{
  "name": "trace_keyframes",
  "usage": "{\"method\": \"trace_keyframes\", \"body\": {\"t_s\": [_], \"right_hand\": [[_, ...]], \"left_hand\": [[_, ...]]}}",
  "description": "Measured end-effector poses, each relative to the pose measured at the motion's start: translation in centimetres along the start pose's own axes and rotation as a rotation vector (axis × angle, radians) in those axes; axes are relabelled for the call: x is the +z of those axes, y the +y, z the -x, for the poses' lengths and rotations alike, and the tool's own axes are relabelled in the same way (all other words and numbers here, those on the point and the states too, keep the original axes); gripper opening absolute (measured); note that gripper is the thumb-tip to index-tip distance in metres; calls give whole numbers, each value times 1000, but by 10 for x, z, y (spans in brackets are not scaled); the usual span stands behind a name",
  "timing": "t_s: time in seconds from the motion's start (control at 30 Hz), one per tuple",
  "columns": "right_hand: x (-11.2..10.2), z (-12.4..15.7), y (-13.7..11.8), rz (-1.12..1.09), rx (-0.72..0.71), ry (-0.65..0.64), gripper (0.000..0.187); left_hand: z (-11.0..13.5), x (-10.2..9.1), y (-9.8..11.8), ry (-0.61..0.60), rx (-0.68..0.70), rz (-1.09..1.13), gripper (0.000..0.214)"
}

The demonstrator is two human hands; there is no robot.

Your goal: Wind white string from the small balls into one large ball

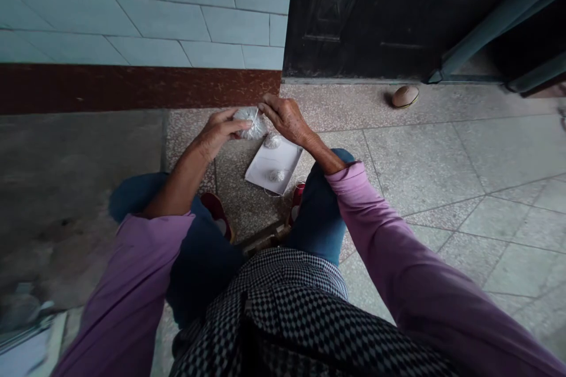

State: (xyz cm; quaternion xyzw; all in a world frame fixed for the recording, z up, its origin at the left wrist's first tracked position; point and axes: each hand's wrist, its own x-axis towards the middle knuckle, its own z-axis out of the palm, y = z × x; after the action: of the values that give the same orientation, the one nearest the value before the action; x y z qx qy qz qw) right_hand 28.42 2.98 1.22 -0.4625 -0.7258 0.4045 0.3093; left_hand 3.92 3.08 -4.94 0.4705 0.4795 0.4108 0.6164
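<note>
My left hand [220, 130] is closed around a pale ball of thread [249, 122], held above the floor between my knees. My right hand [283, 118] pinches a thin strand of thread [255, 116] at the top of that ball. Below the hands a white flat tray [265, 174] lies on the stone floor. Two smaller pale thread balls sit on it, one at its far end [273, 141] and one near its front [277, 175]. Both arms wear purple sleeves.
I sit low with blue-trousered knees apart and red shoes [218, 212] on the speckled floor. A tiled wall with a dark red skirting [132, 85] runs ahead, a dark door [375, 12] to its right. A tan shoe [405, 96] lies by the door.
</note>
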Motion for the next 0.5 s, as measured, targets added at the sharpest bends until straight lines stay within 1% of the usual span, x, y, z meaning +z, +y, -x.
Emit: {"method": "trace_keyframes", "body": {"t_s": [0.1, 0.2, 0.33, 0.43, 0.5], "right_hand": [[1, 0, 2, -21, 40, -33, 53], [3, -1, 4, -54, 40, -53, 51], [6, -6, 11, -27, 49, -5, 52], [13, -12, 19, 12, 46, 19, 51], [22, -15, 24, 46, 36, -30, 48]], "left_hand": [[6, 1, 2, -22, -10, 52, 55], [9, 1, 3, -32, -2, 85, 54], [16, 2, 10, -95, -26, 108, 54], [23, 3, 23, -93, 83, 262, 54], [25, 3, 31, -45, 162, 341, 55]]}}
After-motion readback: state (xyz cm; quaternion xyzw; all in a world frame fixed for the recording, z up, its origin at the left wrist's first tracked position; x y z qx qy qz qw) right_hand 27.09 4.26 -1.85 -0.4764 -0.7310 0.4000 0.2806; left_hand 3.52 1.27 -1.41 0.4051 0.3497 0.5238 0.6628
